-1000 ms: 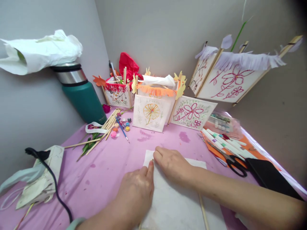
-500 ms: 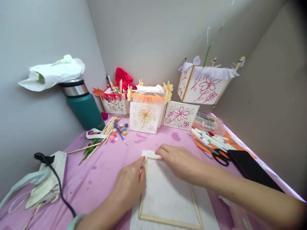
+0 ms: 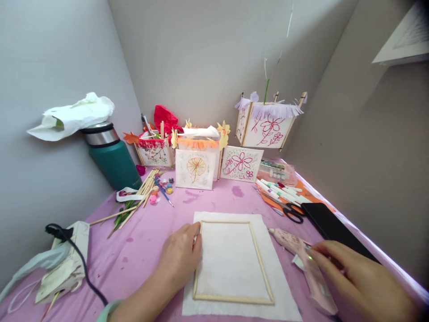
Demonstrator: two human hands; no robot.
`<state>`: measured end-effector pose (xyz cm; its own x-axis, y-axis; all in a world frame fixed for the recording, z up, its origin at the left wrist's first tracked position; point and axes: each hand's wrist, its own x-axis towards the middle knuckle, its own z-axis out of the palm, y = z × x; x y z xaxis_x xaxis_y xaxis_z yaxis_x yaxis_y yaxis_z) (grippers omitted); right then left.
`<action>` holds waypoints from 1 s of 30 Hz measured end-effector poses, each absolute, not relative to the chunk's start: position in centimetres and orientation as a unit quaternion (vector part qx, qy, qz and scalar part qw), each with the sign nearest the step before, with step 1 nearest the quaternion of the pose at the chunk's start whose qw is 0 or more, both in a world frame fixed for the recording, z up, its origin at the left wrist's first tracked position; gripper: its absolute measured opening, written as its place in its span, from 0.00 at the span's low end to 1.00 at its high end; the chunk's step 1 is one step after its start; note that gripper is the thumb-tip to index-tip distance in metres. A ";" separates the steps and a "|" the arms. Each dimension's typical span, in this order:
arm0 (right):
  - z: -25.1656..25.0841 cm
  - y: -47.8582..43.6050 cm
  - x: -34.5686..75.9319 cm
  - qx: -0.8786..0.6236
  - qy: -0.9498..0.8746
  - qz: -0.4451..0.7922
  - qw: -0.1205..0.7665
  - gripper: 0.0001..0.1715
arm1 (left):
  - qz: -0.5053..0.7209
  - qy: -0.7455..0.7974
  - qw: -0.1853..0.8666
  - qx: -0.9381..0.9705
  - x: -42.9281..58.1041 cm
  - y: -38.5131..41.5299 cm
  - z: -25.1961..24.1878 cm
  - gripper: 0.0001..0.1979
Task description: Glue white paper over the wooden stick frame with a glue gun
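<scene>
Just drew the right hand [image 3: 355, 273] off the far edge of the stick frame [image 3: 233, 299] and brought it to the pink glue gun [image 3: 317, 277], thumb and forefinger at the body; cannot tell whether pinching or merely touching. Kept the left hand [image 3: 177, 252] beside the frame's far-left corner, fingers curled close together, with no clear pinch to confirm. Leaves the frame flat on the white sheet [image 3: 231, 259], between both sets of fingers, far edge uncovered; seemingly steadied from the left only, with attention shifting toward the tool.
</scene>
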<state>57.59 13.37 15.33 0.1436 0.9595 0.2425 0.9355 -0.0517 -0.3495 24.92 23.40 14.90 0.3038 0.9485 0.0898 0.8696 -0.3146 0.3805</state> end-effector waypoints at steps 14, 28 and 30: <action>16.7 28.9 42.8 -0.488 -0.869 0.079 0.029 0.09 | 0.097 0.583 0.103 0.800 25.5 23.3 14.5 0.17; 15.2 29.7 42.6 -0.435 -0.898 0.060 0.018 0.07 | 0.110 0.550 0.045 0.827 25.3 23.4 12.8 0.20; 15.2 29.5 42.5 -0.436 -0.899 0.052 -0.003 0.08 | 0.097 0.560 0.054 0.821 25.4 23.3 12.9 0.20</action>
